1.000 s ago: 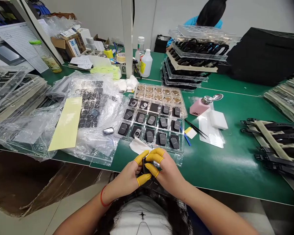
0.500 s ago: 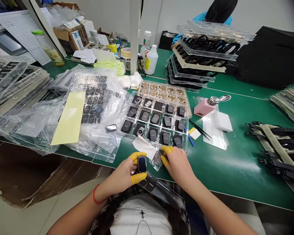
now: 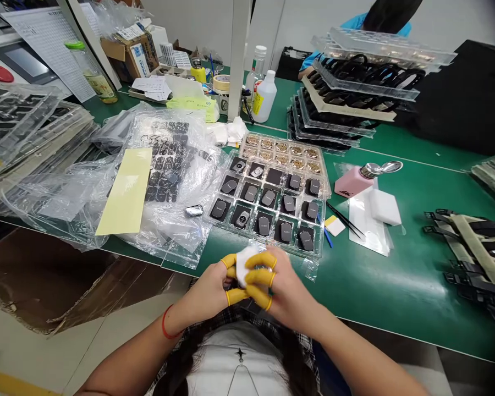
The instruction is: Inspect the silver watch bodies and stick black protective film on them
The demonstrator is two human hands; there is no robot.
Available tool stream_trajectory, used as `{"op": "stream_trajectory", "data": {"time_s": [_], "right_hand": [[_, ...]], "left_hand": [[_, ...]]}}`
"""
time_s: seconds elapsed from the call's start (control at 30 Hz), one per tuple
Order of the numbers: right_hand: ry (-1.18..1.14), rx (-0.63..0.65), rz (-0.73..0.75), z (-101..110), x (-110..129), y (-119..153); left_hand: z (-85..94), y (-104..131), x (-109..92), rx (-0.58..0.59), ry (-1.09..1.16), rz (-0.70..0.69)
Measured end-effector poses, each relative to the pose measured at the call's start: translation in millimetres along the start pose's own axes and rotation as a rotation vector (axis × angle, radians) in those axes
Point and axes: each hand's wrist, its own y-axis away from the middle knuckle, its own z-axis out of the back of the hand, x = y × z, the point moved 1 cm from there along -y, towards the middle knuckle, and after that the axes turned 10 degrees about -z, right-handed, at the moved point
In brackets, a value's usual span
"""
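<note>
Yellow finger cots cover several fingertips on both hands. My left hand, low in front of my chest, is closed around a small smartwatch body, which is now hidden. Pressed over its face is a crumpled white wiping cloth in the closed fingers of my right hand. Just beyond my hands lies a clear compartment tray holding several watch bodies, most with dark film on their faces. A scrap of clear film rests by the tray's front right corner.
A second tray of gold round parts lies behind. A pink pump bottle, black tweezers and white foam block are on the right, beside stacked strap trays. Plastic bags and a yellow sheet cover the left.
My right hand has picked up the white cloth from the table edge and brought it left onto the watch in my left hand. The view has shifted slightly.
</note>
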Motion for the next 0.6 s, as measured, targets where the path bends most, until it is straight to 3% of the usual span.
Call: {"op": "stream_trajectory", "data": {"time_s": [0.07,0.2,0.33,0.4,0.5,0.6], "right_hand": [[0.017,-0.009,0.106,-2.1,3.6,2.6],[0.022,-0.165,0.057,-4.7,-1.7,4.9],[0.111,-0.107,0.103,-8.5,4.7,10.7],[0.145,-0.147,0.077,-3.6,3.0,7.8],[0.083,-0.32,-0.075,32.1,-20.7,-7.7],[0.296,-0.65,-0.378,103.4,-64.1,-25.5]], "left_hand": [[-1.2,-1.1,-1.1,0.001,-0.048,0.003],[-3.9,-3.2,-2.9,0.001,-0.041,0.053],[-10.9,-6.8,-6.0,0.017,-0.092,0.033],[-15.3,-9.1,-7.7,0.048,-0.115,0.039],[-15.6,-12.7,-9.0,-0.012,-0.133,0.082],[-6.9,-17.0,-5.6,-0.155,-0.095,0.095]]}}
